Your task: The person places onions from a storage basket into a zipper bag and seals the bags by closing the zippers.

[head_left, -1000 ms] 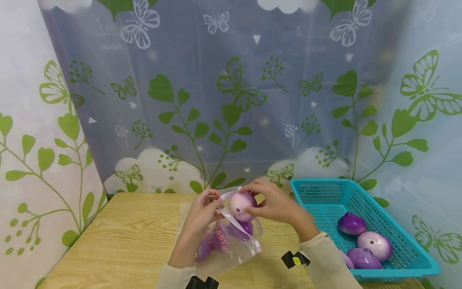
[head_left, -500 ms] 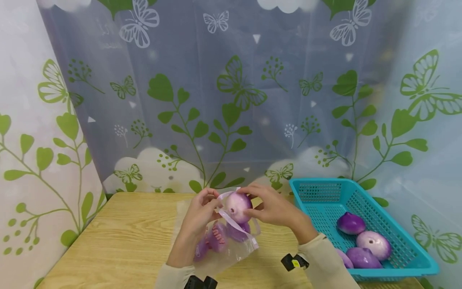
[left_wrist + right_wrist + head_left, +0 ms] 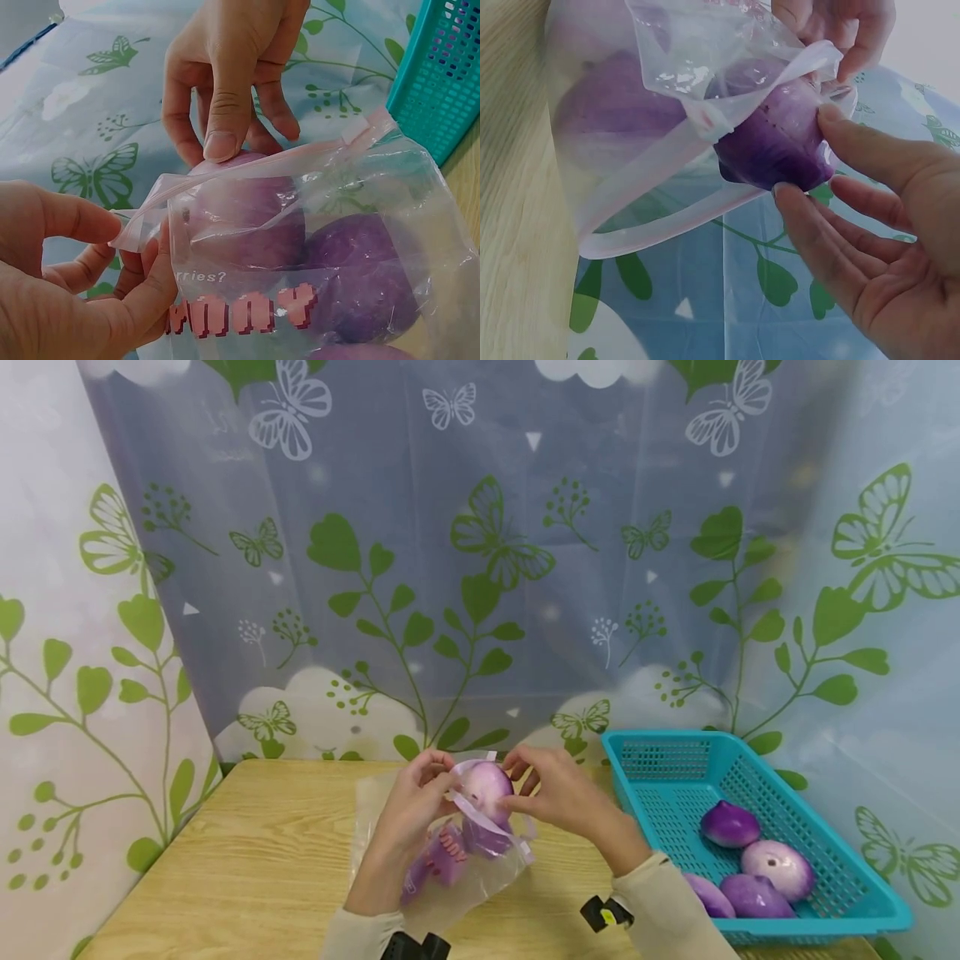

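A clear zip-top bag [image 3: 491, 881] with pink print lies on the table, purple onions inside it. At its mouth is one purple-and-white onion [image 3: 488, 787], mostly within the bag. My right hand [image 3: 558, 793] pinches this onion between thumb and fingertips; the right wrist view shows the thumb [image 3: 877, 146] on its pale side. My left hand [image 3: 415, 797] pinches the bag's zip edge at the left of the opening, seen closely in the left wrist view. Another onion [image 3: 367, 277] shows through the plastic beside the pinched one. The left fingertips are partly hidden behind the plastic.
A turquoise plastic basket [image 3: 840, 818] stands at the right of the wooden table [image 3: 247, 843], with several more purple onions [image 3: 777, 870] in it. A patterned curtain [image 3: 420, 610] with leaves and butterflies hangs behind the table and at both sides.
My right hand has moved the onion left and slightly down, deeper into the bag's mouth. The right fingers now sit nearer the onion's edge. My left hand stays on the zip edge.
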